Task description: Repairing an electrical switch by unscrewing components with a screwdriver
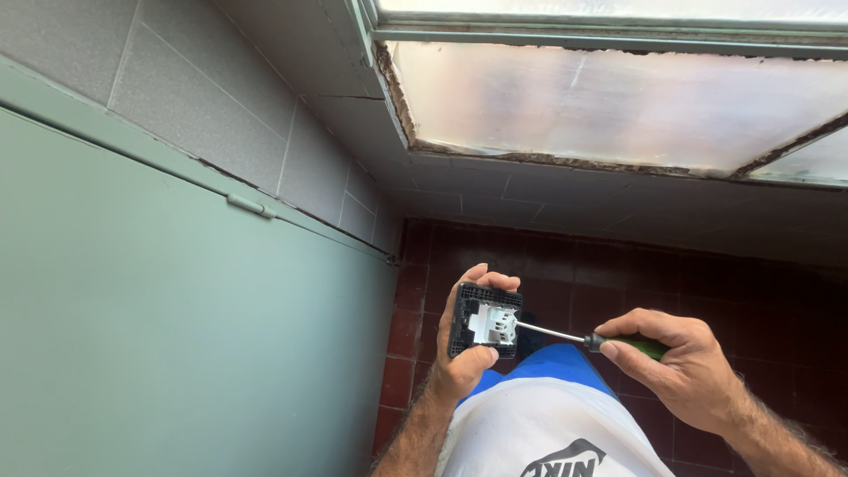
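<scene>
My left hand [465,358] grips a small wall-switch module [484,320], a black square frame with a white mechanism in its middle, its back turned toward me. My right hand [685,362] holds a screwdriver [609,339] with a green and black handle. Its thin metal shaft runs left and its tip rests in the white part of the module. Both hands hover in front of my body, above my white shirt [548,428] and blue trousers [552,360].
A green painted door or panel [177,336] fills the left side, with grey wall tiles [203,115] beside it. A frosted window [618,97] with a worn frame sits at the upper right. Dark red floor tiles [733,283] lie below.
</scene>
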